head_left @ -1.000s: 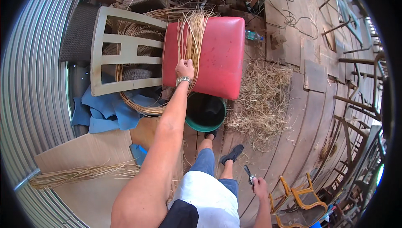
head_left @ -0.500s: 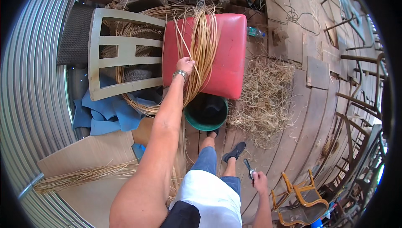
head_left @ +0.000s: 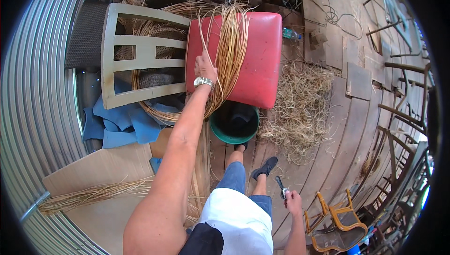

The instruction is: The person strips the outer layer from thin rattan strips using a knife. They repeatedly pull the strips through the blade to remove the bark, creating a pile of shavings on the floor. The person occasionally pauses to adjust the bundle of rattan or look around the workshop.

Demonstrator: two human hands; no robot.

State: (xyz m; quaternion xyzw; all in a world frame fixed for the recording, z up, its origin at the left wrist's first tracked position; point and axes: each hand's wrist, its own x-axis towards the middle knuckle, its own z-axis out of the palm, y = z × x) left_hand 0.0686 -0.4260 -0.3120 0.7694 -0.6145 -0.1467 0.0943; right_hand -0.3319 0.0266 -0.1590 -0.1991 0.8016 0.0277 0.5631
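A thick bundle of long tan cane strands (head_left: 233, 44) drapes over the red padded seat (head_left: 262, 58) of a pale wooden chair (head_left: 136, 54). My left hand (head_left: 205, 67), with a wristwatch above it, is over the seat at the bundle's left edge. Its fingers are closed around a thin strand that splits off from the rest. Low on the right, my right hand (head_left: 294, 203) grips a small hand tool (head_left: 282, 188) with a dark handle and metal parts; its exact kind is too small to tell. Beneath the seat's near edge stands a green bucket (head_left: 234, 139), dark inside.
Curly cane shavings (head_left: 302, 114) lie heaped on the plank floor right of the chair, near a plastic bottle (head_left: 290, 34). Blue sheet pieces (head_left: 126, 124) and another cane bundle (head_left: 93, 196) are at left. A cane-framed chair (head_left: 337, 222) stands at lower right.
My left hand has slid slightly up and left along the seat, its fingers reaching farther up the strand. The view has shifted a little; my right hand still holds the tool.
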